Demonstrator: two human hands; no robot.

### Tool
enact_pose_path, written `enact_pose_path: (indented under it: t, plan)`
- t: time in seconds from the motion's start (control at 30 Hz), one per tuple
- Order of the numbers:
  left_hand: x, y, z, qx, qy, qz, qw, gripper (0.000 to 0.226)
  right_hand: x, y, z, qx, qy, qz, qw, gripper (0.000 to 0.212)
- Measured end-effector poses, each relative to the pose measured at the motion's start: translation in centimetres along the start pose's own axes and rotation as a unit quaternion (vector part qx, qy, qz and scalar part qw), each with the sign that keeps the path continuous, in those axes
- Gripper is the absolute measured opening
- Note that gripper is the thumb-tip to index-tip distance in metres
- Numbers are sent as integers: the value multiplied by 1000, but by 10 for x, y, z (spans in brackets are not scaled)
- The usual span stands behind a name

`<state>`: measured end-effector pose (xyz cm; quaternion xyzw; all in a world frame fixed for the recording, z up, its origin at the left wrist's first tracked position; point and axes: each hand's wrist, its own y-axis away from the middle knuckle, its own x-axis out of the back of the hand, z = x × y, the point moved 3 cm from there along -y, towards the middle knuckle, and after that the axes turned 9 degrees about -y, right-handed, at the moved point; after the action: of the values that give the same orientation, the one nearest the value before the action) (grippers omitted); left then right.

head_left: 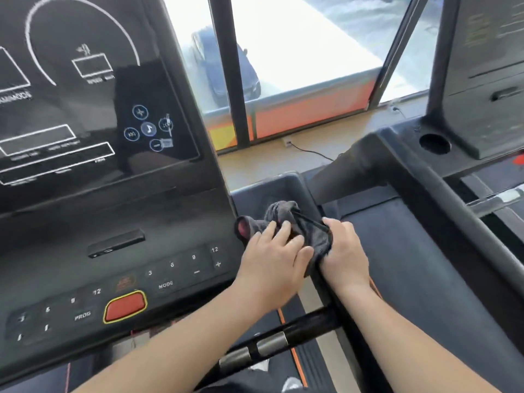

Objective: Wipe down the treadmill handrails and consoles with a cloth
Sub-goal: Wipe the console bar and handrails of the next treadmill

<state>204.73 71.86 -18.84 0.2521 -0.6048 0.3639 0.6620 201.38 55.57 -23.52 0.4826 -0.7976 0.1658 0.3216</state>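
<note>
Head view. A crumpled dark grey cloth (295, 222) is being held by two bare hands over the black plastic side tray (272, 188) at the right edge of the near treadmill's glossy black console (93, 154). The left hand (272, 259) is being pressed flat onto the cloth with its fingers (279, 229) extended and slightly spread; nothing is being gripped by it. The right hand (344, 251) is being closed around the cloth's lower right fold, the fingers curled tight.

One red oval stop button (125, 306) with a yellow border is being shown low on the console, among white-numbered keys. One black crossbar handrail (283, 338) carrying two silver metal sensor plates (272, 343) is lying below the forearms. The dark running belt (402, 265) of a second treadmill is being seen just beside the right hand, and its grey console (487, 66) is standing behind one round cup recess (434, 143). A window with black frame posts (229, 69) is filling the background, one dark car (224, 66) being visible through it.
</note>
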Motion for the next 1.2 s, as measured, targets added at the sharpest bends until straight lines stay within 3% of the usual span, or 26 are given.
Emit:
enact_pose_path:
  t: [0.17,0.33,0.47,0.53,0.7,0.83,0.93,1.03,1.2]
  plan:
    - [-32,-27,11,44,-57,-112,991,65,-5,-7,8,6,25,-11,1000,45]
    - [-45,-51,-18,45,-97,-144,984,75,-10,-7,9,49,25,39,998,36]
    - [-35,-98,-59,159,-111,-177,965,73,-12,-6,8,57,24,64,996,40]
    - [-41,-97,-51,175,-100,-172,964,75,-11,-6,9,54,22,62,996,39]
    - [-46,-25,9,87,-28,-163,982,74,-10,-8,12,55,11,57,997,36]
    - [-44,-26,-7,34,-46,-176,983,69,-12,-8,12,71,14,72,995,36]
    - [-36,-85,-49,60,-86,-168,980,69,-13,-7,12,65,11,85,994,34]
    - [-27,-121,-77,77,-101,-210,969,69,-13,-7,11,75,5,90,993,35]
    - [-42,-52,-31,86,-49,-179,979,74,-14,-4,14,78,21,90,993,36]
